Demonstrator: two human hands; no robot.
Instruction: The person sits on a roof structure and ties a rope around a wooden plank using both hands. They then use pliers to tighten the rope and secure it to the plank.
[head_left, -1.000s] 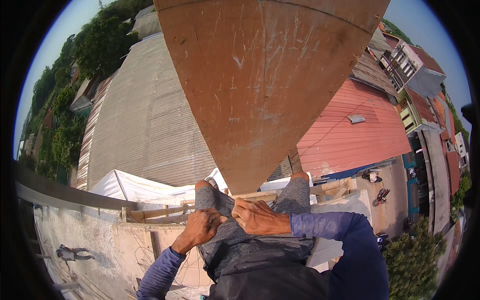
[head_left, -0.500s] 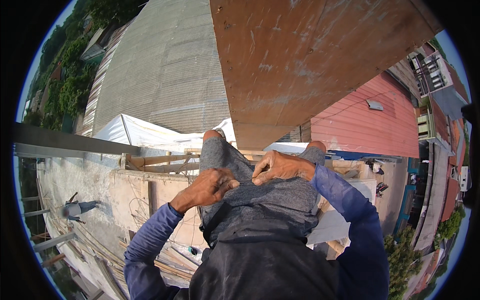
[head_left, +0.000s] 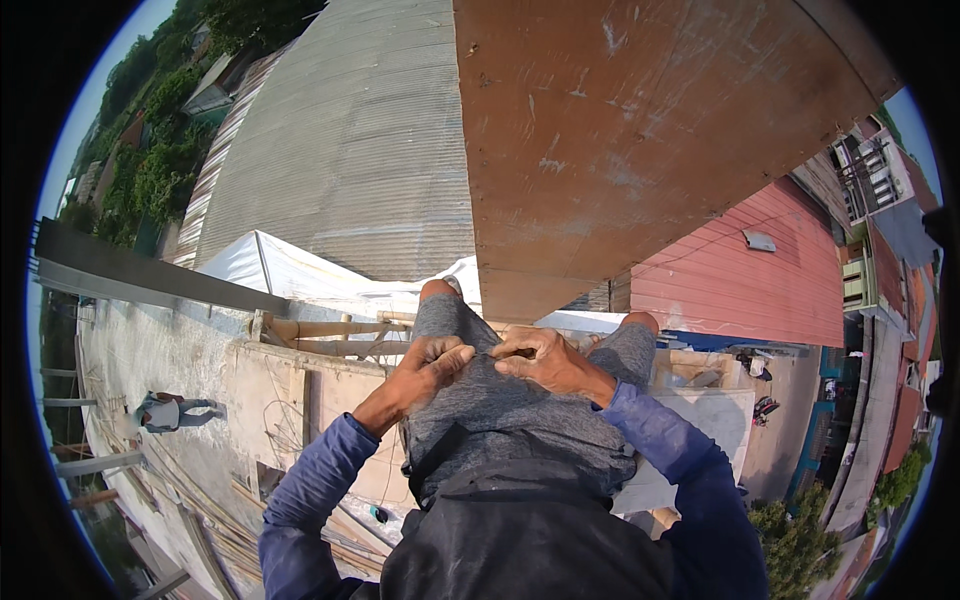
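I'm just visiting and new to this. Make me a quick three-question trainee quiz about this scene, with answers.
1. True or false: the left hand and right hand are at opposite edges of the picture.
2. What colour is the ribbed roof beside the brown panel's right edge? A) blue B) pinkish red C) green
3. Fill in: another person is seen toward the picture's ____ edge.

Key: 1. False: they are close together near the grey shorts. 2. B. 3. left.

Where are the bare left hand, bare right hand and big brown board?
Bare left hand (head_left: 424, 374): head view, thumb base.
Bare right hand (head_left: 550, 362): head view, its back.
Big brown board (head_left: 640, 150): head view, its flat face.
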